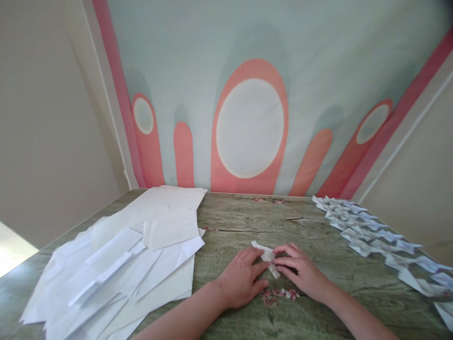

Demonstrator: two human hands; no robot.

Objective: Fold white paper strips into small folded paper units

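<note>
Your left hand (240,279) and right hand (302,271) had fingers pinching the paper strip (268,255), sheets (173,230) left, folded strips (406,246) right.

Two hands (241,279) (303,271), one held paper (266,254) (other papers (173,230) uncountable).

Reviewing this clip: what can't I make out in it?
All in the head view:
Paper strip: parts covered by the left hand and right hand, so neither grip shows clearly.
Paper pile: lower parts hidden by upper sheets; no count possible.
Pink-and-white patch: too small and blurred to identify.
Nearest folded paper at right: cut off by the right edge.
</note>
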